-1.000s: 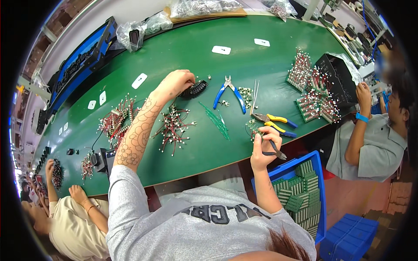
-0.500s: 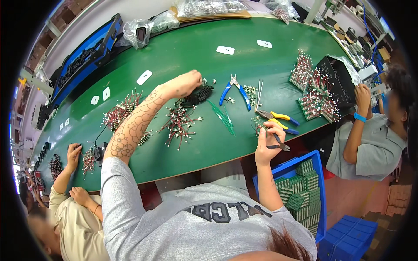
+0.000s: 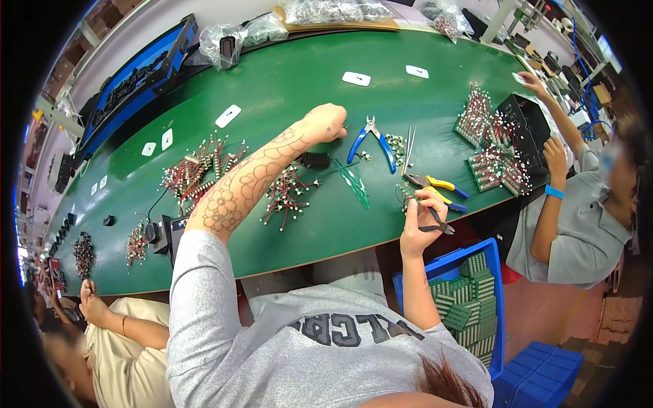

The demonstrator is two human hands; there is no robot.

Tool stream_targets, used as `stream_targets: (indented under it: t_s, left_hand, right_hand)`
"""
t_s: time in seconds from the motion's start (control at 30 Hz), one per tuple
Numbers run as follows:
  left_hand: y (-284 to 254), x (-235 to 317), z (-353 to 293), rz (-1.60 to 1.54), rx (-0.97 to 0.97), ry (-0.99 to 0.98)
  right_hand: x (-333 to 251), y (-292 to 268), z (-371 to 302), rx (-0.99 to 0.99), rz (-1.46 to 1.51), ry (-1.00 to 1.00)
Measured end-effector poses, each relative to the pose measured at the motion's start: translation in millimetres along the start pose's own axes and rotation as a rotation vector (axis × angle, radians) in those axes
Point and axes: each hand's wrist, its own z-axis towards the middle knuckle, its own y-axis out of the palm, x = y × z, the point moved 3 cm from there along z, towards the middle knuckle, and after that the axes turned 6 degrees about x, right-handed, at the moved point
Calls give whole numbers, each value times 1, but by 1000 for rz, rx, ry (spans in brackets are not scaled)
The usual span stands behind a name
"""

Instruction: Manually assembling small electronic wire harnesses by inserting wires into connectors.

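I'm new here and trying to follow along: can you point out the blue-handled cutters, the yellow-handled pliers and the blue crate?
blue-handled cutters [image 3: 360,139]: head view, on the left blue handle.
yellow-handled pliers [image 3: 445,185]: head view, on the upper yellow handle.
blue crate [image 3: 498,299]: head view, on its right rim.

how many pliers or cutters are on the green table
2 on the table: blue-handled cutters beside the left hand, yellow-handled pliers above the right hand, which grips another tool.

On your green tabletop [image 3: 272,88] white cards [image 3: 356,79] lie toward the far edge, with clear plastic bags [image 3: 238,37] beyond them at far left. Yellow-handled pliers [image 3: 442,183] rest at right. A black box [image 3: 524,126] stands far right, and a blue crate [image 3: 469,306] of green parts sits near, below the edge.
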Motion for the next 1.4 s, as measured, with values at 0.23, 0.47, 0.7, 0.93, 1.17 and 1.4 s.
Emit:
stream_targets:
  t_s: [0.23, 0.47, 0.7, 0.93, 1.17, 1.4]
  left_hand:
    - [-23, -16, 3, -958, 224, -432]
    - [-91, -25, -56, -2114, 406, -155]
    - [-129, -66, -150, -2049, 663, -163]
    - [-163, -43, -236, -2167, 715, -286]
    - [-169, -30, -287, -2191, 818, -444]
    - [-162, -80, -317, -2331, 679, 143]
  right_hand:
    - [-1, 2, 1, 13, 2, 5]
    - [-6, 4, 5, 14, -30, -23]
    - [-3, 1, 4, -11, -76, -55]
    - [-2, -1, 4, 5, -132, -17]
    - [-7, 7, 6, -7, -157, -34]
    - [-8, 7, 7, -45, -173, -60]
